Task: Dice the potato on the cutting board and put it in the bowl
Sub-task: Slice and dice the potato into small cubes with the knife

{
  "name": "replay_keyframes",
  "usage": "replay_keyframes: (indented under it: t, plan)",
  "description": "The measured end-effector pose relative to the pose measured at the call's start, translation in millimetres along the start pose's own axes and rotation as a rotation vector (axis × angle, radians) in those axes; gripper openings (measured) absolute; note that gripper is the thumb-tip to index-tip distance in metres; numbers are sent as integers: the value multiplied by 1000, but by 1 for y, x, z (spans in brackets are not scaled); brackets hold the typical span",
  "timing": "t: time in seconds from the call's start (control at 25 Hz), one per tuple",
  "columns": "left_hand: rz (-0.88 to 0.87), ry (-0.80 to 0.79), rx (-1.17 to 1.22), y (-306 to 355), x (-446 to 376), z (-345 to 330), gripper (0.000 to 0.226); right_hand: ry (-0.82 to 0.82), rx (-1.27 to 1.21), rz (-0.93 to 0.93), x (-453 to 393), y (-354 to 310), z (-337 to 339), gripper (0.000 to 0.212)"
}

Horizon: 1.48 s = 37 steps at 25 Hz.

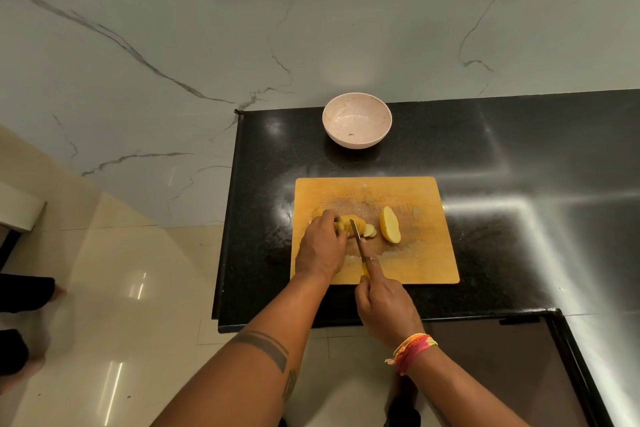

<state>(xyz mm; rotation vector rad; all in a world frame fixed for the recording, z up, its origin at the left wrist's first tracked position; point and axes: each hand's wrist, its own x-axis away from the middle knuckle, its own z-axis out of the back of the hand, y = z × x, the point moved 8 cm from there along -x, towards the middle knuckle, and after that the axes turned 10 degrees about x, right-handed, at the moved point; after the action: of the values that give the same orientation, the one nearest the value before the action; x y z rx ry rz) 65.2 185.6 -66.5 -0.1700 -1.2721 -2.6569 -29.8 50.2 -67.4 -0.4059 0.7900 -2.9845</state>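
Note:
A wooden cutting board (415, 263) lies on the black counter. On its left part, my left hand (322, 246) curls over a potato half (344, 224) that is partly cut into slices, with loose slices (369, 230) at its right end. My right hand (384, 305) grips a knife (356, 236) by its yellow handle, the blade standing in the potato just right of my left fingers. A second potato half (390, 229) lies cut face up further right. The pale pink bowl (357, 120) stands behind the board and holds almost nothing.
The black granite counter (502, 156) ends at a left edge just beside the board and at a front edge under my wrists. A marble wall rises behind it. Cream floor tiles and another person's feet (20, 322) are at the far left.

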Motion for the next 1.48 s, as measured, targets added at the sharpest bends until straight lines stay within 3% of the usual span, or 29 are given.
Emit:
replay_keyframes:
  t: [0.36,0.52,0.76,1.48]
  plan:
    - [189,156,301,-34,41,15,34,-34,46,39,18,-6,-6,78]
    - [128,93,149,-43,56,14,33,-137,50,15,31,-7,-20,77]
    - [14,-37,-17,-36,59,9,50,-166,106,-7,33,-13,-26,76]
    - [-12,-30,-104,-29,45,12,42,-178,251,7,10,-28,-33,76]
